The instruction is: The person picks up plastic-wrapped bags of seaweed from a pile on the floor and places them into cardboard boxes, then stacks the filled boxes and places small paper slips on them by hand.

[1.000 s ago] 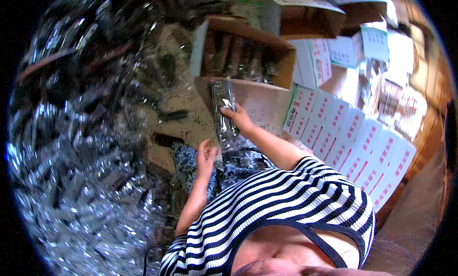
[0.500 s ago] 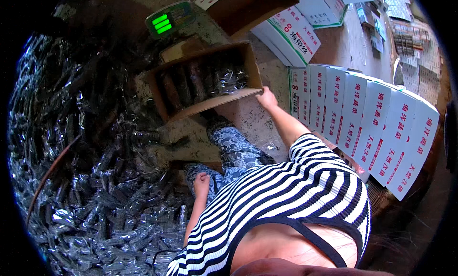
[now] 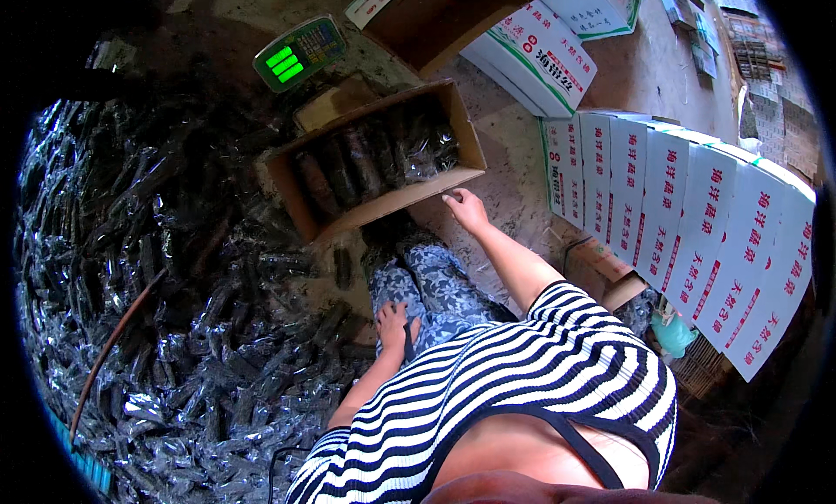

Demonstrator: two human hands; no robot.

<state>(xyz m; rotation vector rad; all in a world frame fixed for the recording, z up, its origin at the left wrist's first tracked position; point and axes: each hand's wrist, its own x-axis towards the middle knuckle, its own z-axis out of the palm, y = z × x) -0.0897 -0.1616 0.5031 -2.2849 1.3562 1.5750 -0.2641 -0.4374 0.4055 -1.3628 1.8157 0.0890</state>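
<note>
Dim floor (image 3: 509,147) is heaped leftward with dark wrapped packs (image 3: 218,356). Half-curled and seemingly empty, my right hand (image 3: 466,208) has left the pack-lined carton (image 3: 466,138) ahead, now unheld; my left hand (image 3: 394,327) lies spread on my trousers (image 3: 444,282).

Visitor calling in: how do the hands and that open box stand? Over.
Left hand on the thigh. Right hand by the box, nothing seen in it. Box holds dark packets; heap of loose ones at left.
</note>
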